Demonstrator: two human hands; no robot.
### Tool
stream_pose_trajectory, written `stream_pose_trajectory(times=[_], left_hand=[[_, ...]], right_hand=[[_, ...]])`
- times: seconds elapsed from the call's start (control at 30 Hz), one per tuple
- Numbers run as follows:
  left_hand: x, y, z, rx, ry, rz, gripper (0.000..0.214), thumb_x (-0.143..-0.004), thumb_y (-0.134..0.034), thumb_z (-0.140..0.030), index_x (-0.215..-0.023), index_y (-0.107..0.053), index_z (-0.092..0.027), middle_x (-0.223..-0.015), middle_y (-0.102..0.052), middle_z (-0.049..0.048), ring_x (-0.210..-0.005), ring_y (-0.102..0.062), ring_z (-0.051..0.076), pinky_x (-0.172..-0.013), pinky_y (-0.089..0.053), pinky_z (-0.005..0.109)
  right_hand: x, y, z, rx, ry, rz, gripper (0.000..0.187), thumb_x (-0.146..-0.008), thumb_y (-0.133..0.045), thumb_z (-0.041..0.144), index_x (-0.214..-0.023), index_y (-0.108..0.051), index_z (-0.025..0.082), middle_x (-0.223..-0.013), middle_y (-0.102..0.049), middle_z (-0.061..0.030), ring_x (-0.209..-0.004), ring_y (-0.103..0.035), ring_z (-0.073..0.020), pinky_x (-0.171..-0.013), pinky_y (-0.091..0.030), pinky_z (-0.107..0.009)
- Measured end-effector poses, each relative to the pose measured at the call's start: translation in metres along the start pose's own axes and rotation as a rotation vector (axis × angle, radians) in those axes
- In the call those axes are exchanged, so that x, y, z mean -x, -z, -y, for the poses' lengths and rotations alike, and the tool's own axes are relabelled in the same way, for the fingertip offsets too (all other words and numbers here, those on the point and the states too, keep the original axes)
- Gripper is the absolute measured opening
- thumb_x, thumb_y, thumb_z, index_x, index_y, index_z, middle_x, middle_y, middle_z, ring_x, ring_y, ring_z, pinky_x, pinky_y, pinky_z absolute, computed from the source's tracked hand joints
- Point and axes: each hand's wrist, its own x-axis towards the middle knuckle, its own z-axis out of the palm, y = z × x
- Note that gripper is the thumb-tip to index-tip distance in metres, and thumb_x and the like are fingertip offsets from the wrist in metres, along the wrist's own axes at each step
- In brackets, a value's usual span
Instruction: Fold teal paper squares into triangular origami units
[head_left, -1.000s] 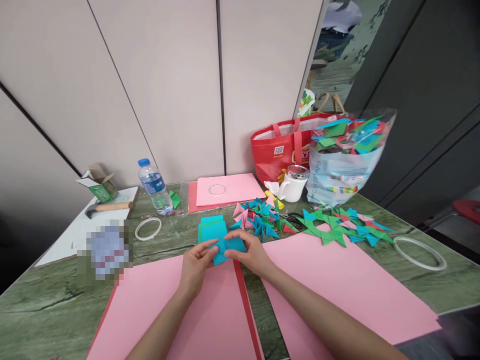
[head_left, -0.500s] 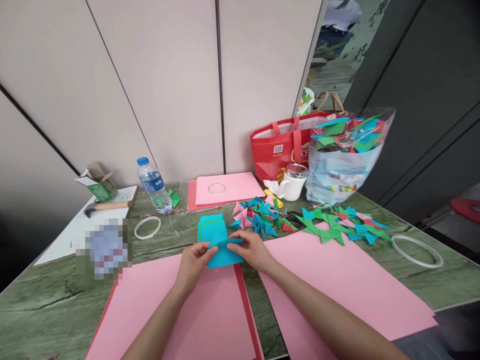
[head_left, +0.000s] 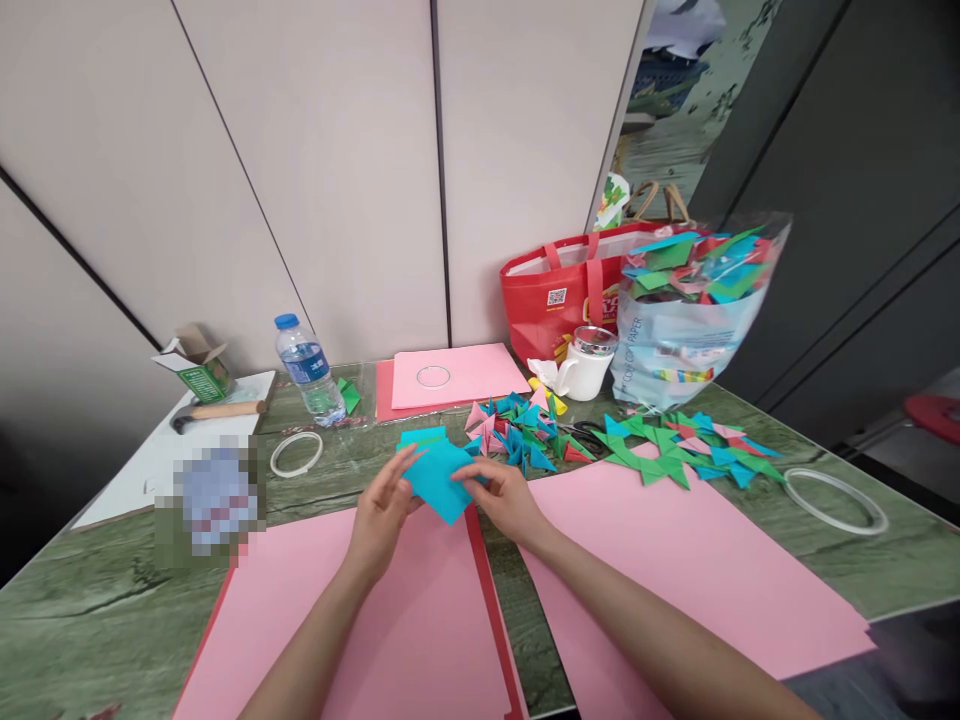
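Note:
A square of blue paper [head_left: 444, 482] is held in the air, turned with one corner pointing towards me. My right hand [head_left: 501, 497] pinches its right corner between thumb and fingertips. On the left side, my left hand [head_left: 381, 518] has its fingers and thumb at the paper's edge, the index finger stretched along it. Just behind lies a small stack of blue and green paper [head_left: 421, 437], partly covered by the held square. Below the hands is a large pink sheet [head_left: 390, 620] with a red sheet showing under its edge.
Folded paper pieces [head_left: 517, 425] and linked green pieces [head_left: 649, 455] lie back right. More pink sheets [head_left: 675, 560] are at right. Behind stand a white mug [head_left: 586, 368], a clear bag [head_left: 682, 340], a red bag [head_left: 547, 310] and a water bottle [head_left: 309, 370]. A hammer [head_left: 217, 411] lies left.
The blue paper has turned from lying edge-on to me to a tilted, corner-down position, and its lifted flap no longer shows. My left hand's fingers have straightened and risen.

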Motion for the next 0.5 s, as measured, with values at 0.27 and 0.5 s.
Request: stream_pose_trajectory(times=[0.27,0.5], left_hand=[[0.0,0.001,0.008,-0.138,-0.044,0.076,0.025,-0.073,-0.056,-0.03,-0.095,-0.065,-0.022,-0.108,-0.06,0.0065,-0.103,-0.051,0.025,-0.083,-0.044,0.038],[0.001,-0.002,0.012,-0.534,-0.177,0.185,0.017,-0.07,-0.059,-0.024,-0.082,-0.071,-0.025,-0.085,-0.065,0.0044,-0.079,-0.058,0.02,-0.073,-0.044,0.03]], right_hand=[[-0.003,0.0,-0.011,-0.03,-0.055,-0.116,0.022,-0.067,-0.058,0.023,-0.088,-0.065,0.019,-0.092,-0.062,-0.0057,-0.079,-0.057,-0.0185,-0.06,-0.047,-0.027],[0.0,0.001,-0.004,0.016,-0.048,-0.033,0.016,-0.068,-0.059,0.022,-0.082,-0.066,0.02,-0.083,-0.063,-0.0038,-0.08,-0.056,-0.0183,-0.062,-0.046,-0.027]])
